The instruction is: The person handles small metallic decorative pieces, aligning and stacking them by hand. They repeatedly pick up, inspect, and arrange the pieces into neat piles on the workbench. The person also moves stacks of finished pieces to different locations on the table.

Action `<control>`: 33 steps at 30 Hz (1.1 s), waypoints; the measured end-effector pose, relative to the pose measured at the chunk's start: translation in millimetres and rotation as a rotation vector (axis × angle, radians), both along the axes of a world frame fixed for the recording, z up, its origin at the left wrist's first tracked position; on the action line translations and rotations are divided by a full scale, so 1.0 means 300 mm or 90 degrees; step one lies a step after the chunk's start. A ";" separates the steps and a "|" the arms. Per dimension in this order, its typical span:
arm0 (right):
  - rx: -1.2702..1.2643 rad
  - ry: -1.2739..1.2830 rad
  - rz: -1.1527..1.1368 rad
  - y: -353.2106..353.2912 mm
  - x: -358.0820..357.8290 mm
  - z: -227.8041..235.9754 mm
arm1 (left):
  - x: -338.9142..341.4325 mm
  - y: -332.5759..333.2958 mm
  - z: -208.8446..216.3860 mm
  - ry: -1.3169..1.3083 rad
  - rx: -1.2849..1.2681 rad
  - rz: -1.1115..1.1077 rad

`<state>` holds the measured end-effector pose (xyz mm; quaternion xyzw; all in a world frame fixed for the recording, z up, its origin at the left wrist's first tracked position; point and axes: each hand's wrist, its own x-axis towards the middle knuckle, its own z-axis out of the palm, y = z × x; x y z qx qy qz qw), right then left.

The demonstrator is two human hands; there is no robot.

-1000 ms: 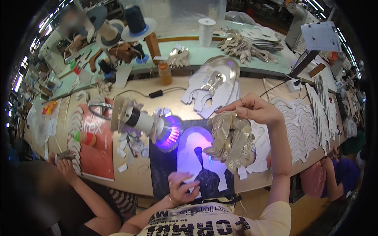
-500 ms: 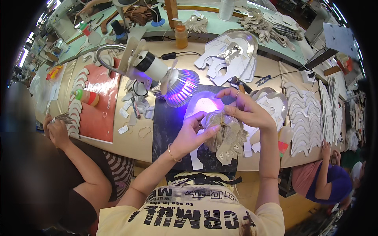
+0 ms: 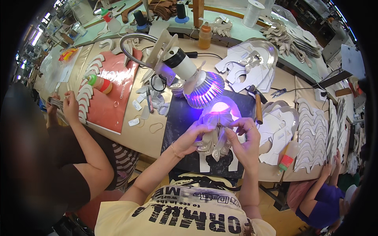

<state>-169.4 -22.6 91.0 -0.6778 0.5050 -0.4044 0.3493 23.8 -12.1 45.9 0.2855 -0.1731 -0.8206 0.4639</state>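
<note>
Bundle of strap pieces, held between my two hands above a dark slab and in front of the violet-glowing head of a lamp. Its long axis runs roughly fore and aft, one end toward the lamp, the loose ends fanned toward my body. My left hand meets it from the left, thumb laid over the near face and the other fingers largely hidden behind; my right hand meets it from the right, thumb and forefinger closed on its upper middle. Neither hand is nearer, since both grip the bundle; I cannot tell exactly which strip the right fingertips pinch. The strips are pale beige with a slight metallic sheen, thin, layered and narrow, with cut-outs showing near the lower ends; the upper part takes a violet tint from the lamp. Below lies a white arch-shaped piece, its two legs pointing toward me, partly covered by the bundle.
</note>
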 end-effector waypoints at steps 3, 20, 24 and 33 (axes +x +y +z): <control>0.050 -0.043 -0.033 -0.009 0.003 -0.023 | 0.020 -0.017 -0.039 0.042 0.069 -0.022; 0.207 -0.267 0.026 -0.027 0.008 -0.017 | 0.007 -0.019 0.032 0.177 0.064 -0.019; 0.159 -0.298 0.032 -0.016 -0.007 0.004 | -0.006 -0.002 0.073 0.077 0.033 -0.021; 0.123 -0.280 0.020 -0.005 -0.024 0.034 | -0.034 0.020 0.136 -0.042 -0.017 0.000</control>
